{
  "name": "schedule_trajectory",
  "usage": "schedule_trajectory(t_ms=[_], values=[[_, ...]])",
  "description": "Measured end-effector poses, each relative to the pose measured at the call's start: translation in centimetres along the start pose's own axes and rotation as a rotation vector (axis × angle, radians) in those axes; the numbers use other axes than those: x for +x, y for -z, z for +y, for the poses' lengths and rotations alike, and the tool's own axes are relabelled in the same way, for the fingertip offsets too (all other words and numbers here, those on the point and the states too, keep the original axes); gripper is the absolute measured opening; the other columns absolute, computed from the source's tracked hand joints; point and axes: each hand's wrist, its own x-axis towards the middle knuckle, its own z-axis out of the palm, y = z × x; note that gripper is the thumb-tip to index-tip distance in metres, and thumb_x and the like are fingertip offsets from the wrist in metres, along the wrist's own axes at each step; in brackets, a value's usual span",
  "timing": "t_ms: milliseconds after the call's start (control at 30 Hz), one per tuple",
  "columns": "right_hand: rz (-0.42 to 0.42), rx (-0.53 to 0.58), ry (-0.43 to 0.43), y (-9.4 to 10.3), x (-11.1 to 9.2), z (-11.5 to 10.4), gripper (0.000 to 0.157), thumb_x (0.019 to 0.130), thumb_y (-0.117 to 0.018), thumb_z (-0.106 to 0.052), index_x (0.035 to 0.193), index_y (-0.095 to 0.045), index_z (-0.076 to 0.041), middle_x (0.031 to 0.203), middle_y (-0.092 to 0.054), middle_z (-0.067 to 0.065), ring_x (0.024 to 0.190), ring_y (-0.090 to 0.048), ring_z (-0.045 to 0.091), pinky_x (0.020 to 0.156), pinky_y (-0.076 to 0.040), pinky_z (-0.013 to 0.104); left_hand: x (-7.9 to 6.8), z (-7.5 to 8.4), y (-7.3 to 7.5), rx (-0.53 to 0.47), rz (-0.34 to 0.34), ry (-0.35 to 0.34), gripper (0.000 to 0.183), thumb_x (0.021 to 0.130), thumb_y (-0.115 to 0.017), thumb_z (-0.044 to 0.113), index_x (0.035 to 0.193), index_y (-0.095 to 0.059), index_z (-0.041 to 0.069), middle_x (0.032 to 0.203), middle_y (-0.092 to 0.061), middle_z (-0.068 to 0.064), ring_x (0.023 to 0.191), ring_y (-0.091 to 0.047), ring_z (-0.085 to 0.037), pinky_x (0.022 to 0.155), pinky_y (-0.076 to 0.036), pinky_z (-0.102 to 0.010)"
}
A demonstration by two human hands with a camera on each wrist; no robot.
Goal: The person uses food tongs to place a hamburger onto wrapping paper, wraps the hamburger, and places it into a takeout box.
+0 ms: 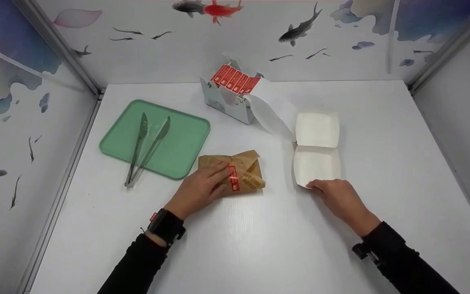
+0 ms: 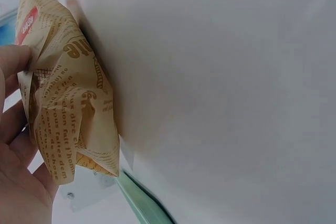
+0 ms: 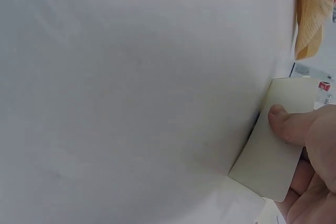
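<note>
A brown printed paper wrapped package (image 1: 251,173) lies on the table with a red sticker (image 1: 234,178) on it. My left hand (image 1: 204,185) rests over its left part, fingertips by the sticker. In the left wrist view, the folded wrapper (image 2: 79,98) shows under the thumb and fingers. An off-white clamshell box (image 1: 316,161) stands open to the right, lid hinged back. My right hand (image 1: 339,200) pinches its near wall; the right wrist view shows the thumb (image 3: 286,124) on the outer side of that wall (image 3: 268,161), the other fingers partly hidden behind.
A green tray (image 1: 178,139) at the left holds metal tongs (image 1: 147,153), whose joined end passes its near edge. At the back stands a grey metal dispenser (image 1: 227,100) with a roll of red stickers (image 1: 235,79); its white backing strip (image 1: 271,112) trails toward the box.
</note>
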Motion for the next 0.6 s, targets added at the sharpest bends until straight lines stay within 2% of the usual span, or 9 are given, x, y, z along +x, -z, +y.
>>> schedule_trajectory(t_ms=[167,300,600], values=[[0.026,-0.034,0.109,-0.6,0.0,-1.1,0.028,0.085,-0.083,0.006,0.106,-0.082,-0.012,0.101,-0.084,0.004,0.089,-0.081,0.021,0.075,-0.065,0.037,0.1,0.0,0.1,0.000,0.006,0.000,0.047,0.105,-0.072,0.028,0.150,-0.064,0.017,0.159,-0.059,-0.010,0.144,-0.060,-0.029,0.117,-0.052,-0.046],[0.005,-0.038,0.143,-1.0,0.4,-2.3,0.031,0.083,-0.085,0.005,0.107,-0.081,-0.013,0.102,-0.084,0.003,0.089,-0.080,0.021,0.075,-0.065,0.037,0.0,0.0,0.3,-0.005,-0.001,0.002,0.048,0.105,-0.071,0.028,0.151,-0.063,0.017,0.159,-0.058,-0.009,0.144,-0.060,-0.030,0.116,-0.052,-0.047],[0.020,0.074,0.233,-2.2,1.8,-4.8,0.029,0.084,-0.087,0.002,0.110,-0.081,-0.012,0.103,-0.084,0.003,0.091,-0.080,0.021,0.080,-0.065,0.041,0.1,-0.2,0.6,0.021,0.004,-0.001,0.049,0.105,-0.072,0.028,0.149,-0.061,0.009,0.160,-0.057,-0.013,0.141,-0.061,-0.034,0.118,-0.050,-0.049]])
